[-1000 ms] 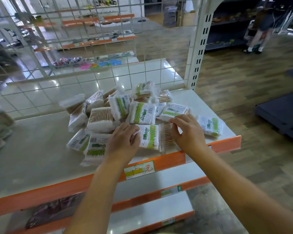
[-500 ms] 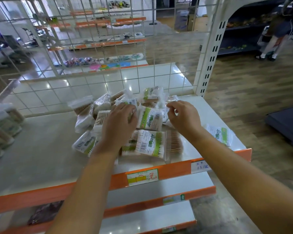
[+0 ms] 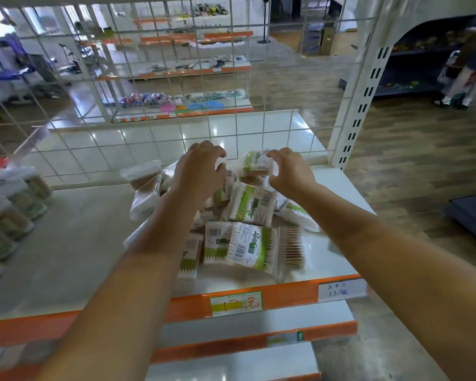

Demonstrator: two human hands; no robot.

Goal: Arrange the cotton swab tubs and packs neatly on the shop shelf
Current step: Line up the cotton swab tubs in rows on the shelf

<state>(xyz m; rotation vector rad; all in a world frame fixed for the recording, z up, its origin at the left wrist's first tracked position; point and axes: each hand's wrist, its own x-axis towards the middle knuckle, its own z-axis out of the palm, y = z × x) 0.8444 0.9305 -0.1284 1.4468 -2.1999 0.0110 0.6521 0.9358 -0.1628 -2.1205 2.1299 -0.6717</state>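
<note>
Where the cotton swab packs (image 3: 248,215) lie heaped on the shelf (image 3: 66,243), both hands reach to the pile's far side.
The left hand (image 3: 201,171) curls over packs; whether it grips one, I cannot tell. The right hand (image 3: 289,171) curls beside an upright pack (image 3: 256,163), apparently touching it. Swab tubs (image 3: 8,213) stand at far left; a price label (image 3: 235,303) sits on the orange edge.

Brightness: even, soft daylight, fairly bright.
Source: windows at 11 o'clock, blown out white.
Glare: bright patches on the glossy tiled floor (image 3: 176,138) behind the wire grid (image 3: 154,78).
Shadows: faint, under the forearms on the shelf (image 3: 66,243).
Blur: the tubs (image 3: 8,213) at 9 o'clock are smeared.
Distortion: wide-angle bending of the upright post (image 3: 360,100) at 2 o'clock.
</note>
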